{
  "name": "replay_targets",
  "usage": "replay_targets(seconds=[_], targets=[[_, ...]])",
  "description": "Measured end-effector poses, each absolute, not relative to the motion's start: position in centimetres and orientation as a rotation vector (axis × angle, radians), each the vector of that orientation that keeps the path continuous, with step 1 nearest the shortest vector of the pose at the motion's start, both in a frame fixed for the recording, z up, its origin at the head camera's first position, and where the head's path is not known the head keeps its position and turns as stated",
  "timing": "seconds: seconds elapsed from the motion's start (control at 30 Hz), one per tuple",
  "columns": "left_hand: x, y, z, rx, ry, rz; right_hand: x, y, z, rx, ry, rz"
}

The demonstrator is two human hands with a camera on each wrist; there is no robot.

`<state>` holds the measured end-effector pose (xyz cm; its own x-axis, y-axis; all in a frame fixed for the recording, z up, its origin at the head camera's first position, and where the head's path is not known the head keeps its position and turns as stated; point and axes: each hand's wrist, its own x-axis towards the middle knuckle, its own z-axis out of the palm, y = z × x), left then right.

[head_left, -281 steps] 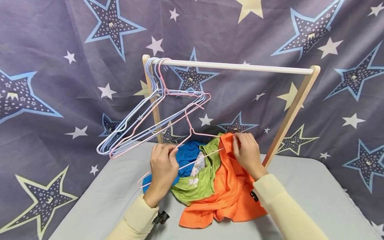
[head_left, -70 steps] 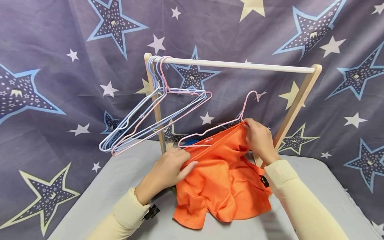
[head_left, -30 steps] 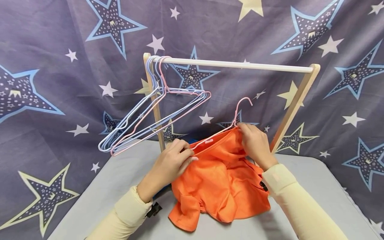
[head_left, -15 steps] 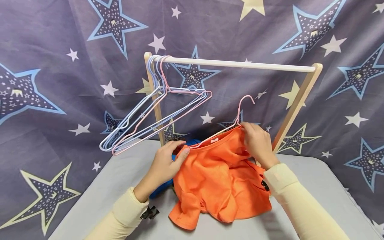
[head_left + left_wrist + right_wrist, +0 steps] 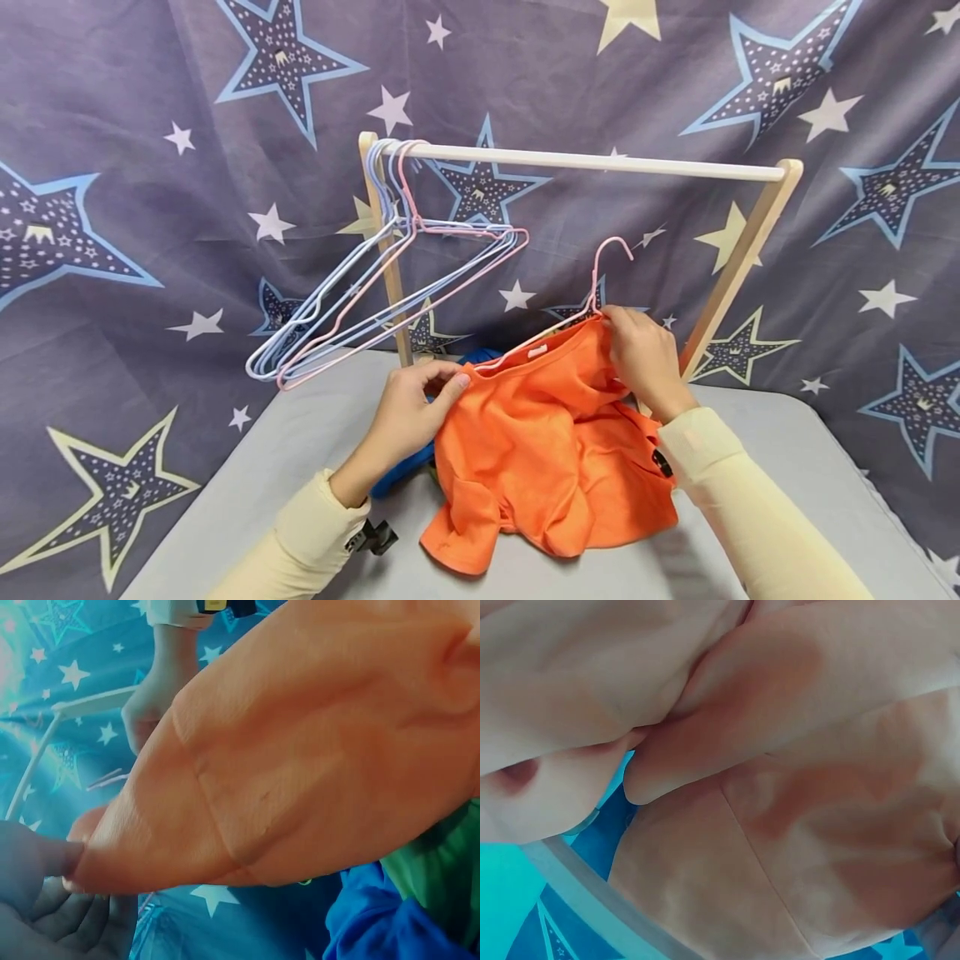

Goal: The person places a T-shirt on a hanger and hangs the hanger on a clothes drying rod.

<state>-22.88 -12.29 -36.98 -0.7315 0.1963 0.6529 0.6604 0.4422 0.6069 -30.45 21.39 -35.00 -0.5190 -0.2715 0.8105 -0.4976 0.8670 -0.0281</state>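
Orange cloth is pinched between the thumb and fingers of the left hand (image 5: 408,408), thumb in front and fingers behind, at the left end of the shirt's wide neck opening. The right hand (image 5: 645,354) grips the opposite end of that opening, fingers curled over the edge just beside the base of a hook; whether they also hold the wire, I cannot tell. Between the hands the orange shirt (image 5: 525,450) hangs in folds, its lower part resting on a grey surface (image 5: 240,492), a small white label (image 5: 537,352) showing inside the neck. A pink hanger (image 5: 596,275) slants down into the opening, one arm inside the neck, hook up and clear of the rack. Behind the shirt's left side lies blue cloth (image 5: 405,471), with green cloth (image 5: 442,862) next to it in the left wrist view. Farther back stands a rack with a white bar (image 5: 585,159) and wooden posts (image 5: 738,262); blue, white and pink hangers (image 5: 408,196) cluster at its left end. A purple curtain (image 5: 592,83) printed with stars spreads behind everything.
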Motion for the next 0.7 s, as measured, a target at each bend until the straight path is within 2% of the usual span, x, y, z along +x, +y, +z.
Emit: replay_targets(seconds=[0.43, 0.7], targets=[[-23.1, -11.0, -37.6, -0.682, -1.901, -0.463, -30.2, 21.1, -35.1, 0.557, -2.133, 0.301], [-23.6, -10.1, -37.6, -0.657, -1.825, -0.245, -30.1, 20.6, -35.0, 0.569, -2.108, 0.277]])
